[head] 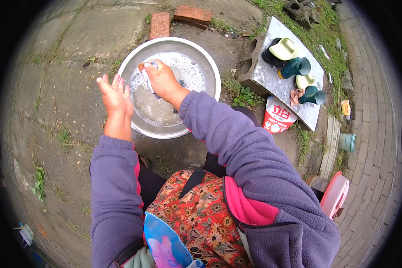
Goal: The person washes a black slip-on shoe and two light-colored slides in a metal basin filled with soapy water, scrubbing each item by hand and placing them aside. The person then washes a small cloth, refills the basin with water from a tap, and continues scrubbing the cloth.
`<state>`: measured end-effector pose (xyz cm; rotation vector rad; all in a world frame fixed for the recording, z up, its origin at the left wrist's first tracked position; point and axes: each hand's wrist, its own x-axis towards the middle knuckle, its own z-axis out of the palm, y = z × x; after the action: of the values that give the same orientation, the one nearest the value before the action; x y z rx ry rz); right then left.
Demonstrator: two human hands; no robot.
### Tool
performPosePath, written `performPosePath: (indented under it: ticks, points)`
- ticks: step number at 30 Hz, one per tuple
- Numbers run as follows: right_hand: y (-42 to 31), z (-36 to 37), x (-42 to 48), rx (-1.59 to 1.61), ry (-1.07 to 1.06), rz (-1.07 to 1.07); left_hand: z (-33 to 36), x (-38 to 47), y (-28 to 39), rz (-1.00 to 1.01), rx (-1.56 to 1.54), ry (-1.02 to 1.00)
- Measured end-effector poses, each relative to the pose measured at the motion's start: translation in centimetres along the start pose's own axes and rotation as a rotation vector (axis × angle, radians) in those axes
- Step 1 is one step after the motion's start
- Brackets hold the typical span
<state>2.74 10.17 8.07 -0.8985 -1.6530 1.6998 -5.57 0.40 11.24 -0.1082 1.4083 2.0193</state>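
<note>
A wide metal basin on the ground before me holds cloudy, sudsy water. Over its left half, my right hand grips a wet, bunched cloth, pale with dark patches. An orange-brown bit sticks out by the thumb; what it is I cannot tell. My left hand is raised at the basin's left rim, palm up and fingers spread, with nothing in it. Something dark shows in the water beside my right wrist, mostly hidden.
Red bricks lie behind the basin. To the right, a tilted stone slab bears dark green tube-shaped items and pale yellow slipper-like items. A red-and-white printed bag stands below it. Farther right is a pink plastic object.
</note>
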Motion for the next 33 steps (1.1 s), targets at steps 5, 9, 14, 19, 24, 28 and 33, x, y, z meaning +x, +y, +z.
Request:
performPosePath:
  ticks: [5, 9, 14, 19, 24, 28, 33]
  points:
    - [-3.3, -9.9, 3.7, 0.391, 0.125, 0.179, 0.0, 0.3, -0.2, -0.088, 0.001, -0.011]
    - [-3.6, -22.6, 5.0, -0.173, 0.313, 0.034, 0.6, 0.4, -1.6, -0.097, 0.055, -0.04]
    - [0.9, -34.2, 0.5, -1.038, 0.502, -0.217, 1.8, -0.2, -3.0, -0.173, 0.117, -0.109]
    - [6.1, -37.0, -2.5, -1.412, 0.387, 0.217, 2.6, -0.6, -3.5, -0.176, 0.189, -0.129]
    - [6.7, -38.5, -3.4, -1.295, 0.36, 0.149, 3.0, -0.8, -3.9, -0.178, 0.247, -0.159]
    - [4.5, -40.1, -5.9, -1.15, 0.408, -0.172, 3.2, -1.1, -4.0, -0.204, 0.283, -0.17]
    - [2.5, -45.3, -11.2, -1.131, 0.443, -0.021, 3.2, -1.3, -4.2, -0.218, 0.318, -0.161]
